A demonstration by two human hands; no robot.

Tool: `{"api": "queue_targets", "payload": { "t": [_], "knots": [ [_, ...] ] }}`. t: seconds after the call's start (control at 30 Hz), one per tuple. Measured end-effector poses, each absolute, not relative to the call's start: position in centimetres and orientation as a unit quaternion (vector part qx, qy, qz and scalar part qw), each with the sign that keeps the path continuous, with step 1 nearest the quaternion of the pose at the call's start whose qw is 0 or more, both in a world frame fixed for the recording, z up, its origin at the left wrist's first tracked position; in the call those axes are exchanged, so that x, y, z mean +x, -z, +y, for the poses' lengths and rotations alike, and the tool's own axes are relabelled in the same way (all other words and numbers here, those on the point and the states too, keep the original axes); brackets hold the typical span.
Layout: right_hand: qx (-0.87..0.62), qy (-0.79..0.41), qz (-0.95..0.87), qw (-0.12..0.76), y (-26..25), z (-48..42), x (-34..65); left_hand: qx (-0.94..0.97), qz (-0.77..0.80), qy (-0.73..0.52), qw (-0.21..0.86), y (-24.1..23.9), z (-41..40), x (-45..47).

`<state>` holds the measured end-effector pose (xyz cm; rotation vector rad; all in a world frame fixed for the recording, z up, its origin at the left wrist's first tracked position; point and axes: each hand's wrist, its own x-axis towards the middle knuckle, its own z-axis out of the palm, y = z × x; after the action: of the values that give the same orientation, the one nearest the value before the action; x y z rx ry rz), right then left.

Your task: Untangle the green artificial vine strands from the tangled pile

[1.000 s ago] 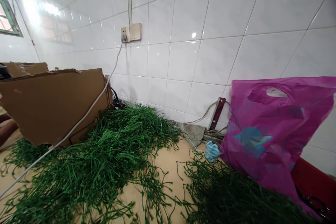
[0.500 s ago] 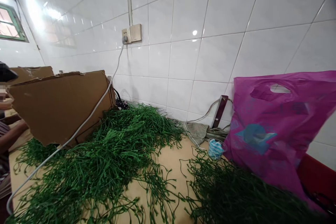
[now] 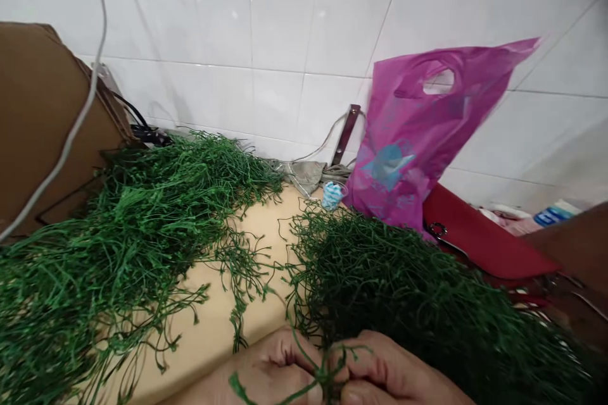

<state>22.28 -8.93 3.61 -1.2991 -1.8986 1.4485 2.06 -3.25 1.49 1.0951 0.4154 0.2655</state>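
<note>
A small cluster of green strands [image 3: 324, 374] is pinched where the fingertips of the left hand [image 3: 266, 373] and the right hand [image 3: 394, 367] meet. One long strand is bowed forward, away from the hands; another is laid leftward over the left hand, and a shorter one is pointed rightward. No single long axis can be told. Beyond the right hand, a dark green pile [image 3: 403, 278] is spread.

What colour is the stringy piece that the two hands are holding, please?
The stringy piece is green; it shows best in the head view.
</note>
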Motion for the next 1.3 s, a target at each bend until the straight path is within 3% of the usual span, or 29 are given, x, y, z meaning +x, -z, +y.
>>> {"api": "queue_targets", "payload": {
  "t": [0.13, 0.27, 0.4, 0.5, 0.6, 0.8, 1.0, 1.17, 1.3],
  "knots": [
    [-0.428, -0.627, -0.597, 0.259, -4.6, -7.9, 20.8, 0.441, 0.34, -0.177, 0.811, -1.0, -3.6, 2.5],
    [-0.504, -0.406, -0.724, 0.239, -5.7, -7.6, 20.5, 0.488, 0.347, -0.203, 0.775, -1.6, -3.2, 2.4],
    [-0.491, -0.169, -0.841, 0.154, -7.0, -8.1, 21.7, 0.643, 0.346, -0.215, 0.648, -3.4, -3.0, 2.5],
    [-0.455, -0.093, -0.878, 0.119, -7.9, -8.8, 22.7, 0.699, 0.349, -0.213, 0.587, -4.4, -3.3, 2.8],
    [-0.46, -0.05, -0.873, 0.15, -7.7, -9.2, 22.7, 0.702, 0.343, -0.203, 0.59, -4.4, -3.5, 2.8],
    [-0.533, -0.057, -0.829, 0.16, -5.0, -8.8, 21.3, 0.685, 0.374, -0.205, 0.591, -3.1, -2.8, 2.4],
    [-0.576, -0.05, -0.79, 0.202, -5.4, -8.2, 21.7, 0.693, 0.343, -0.286, 0.566, -3.4, -1.8, 2.7],
    [-0.583, -0.068, -0.766, 0.263, -4.7, -8.3, 21.2, 0.729, 0.335, -0.242, 0.546, -4.9, -1.4, 2.9],
    [-0.615, -0.138, -0.736, 0.246, -4.6, -8.4, 20.4, 0.751, 0.358, -0.216, 0.511, -5.4, -0.9, 3.2]
  ]
}}
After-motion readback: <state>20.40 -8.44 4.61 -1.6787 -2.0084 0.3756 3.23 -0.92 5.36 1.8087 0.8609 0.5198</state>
